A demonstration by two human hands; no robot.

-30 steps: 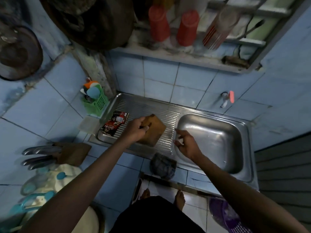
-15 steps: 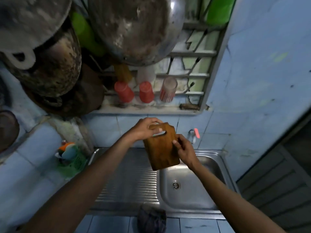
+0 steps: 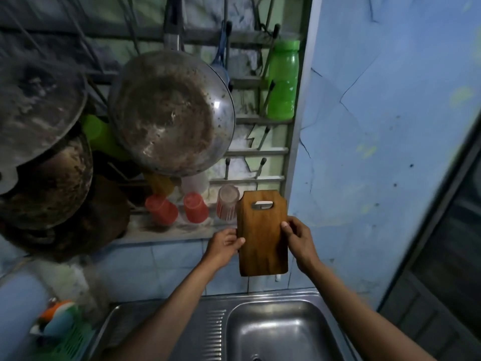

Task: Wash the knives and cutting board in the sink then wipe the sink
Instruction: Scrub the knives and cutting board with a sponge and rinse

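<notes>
Above sink [image 3: 273,332]: cutting board [image 3: 263,235] raised upright; left hand [image 3: 225,244], right hand [image 3: 299,239] now grip sides.

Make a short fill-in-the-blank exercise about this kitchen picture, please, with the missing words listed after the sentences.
1. The cutting board is held upright by ____ hands, the left hand and the right hand.
2. The handle slot of the board is at its ____ end.
3. The tall bottle on the rack is ____ in colour.
4. The board is held above the ____.

Missing words: two; top; green; sink
</notes>
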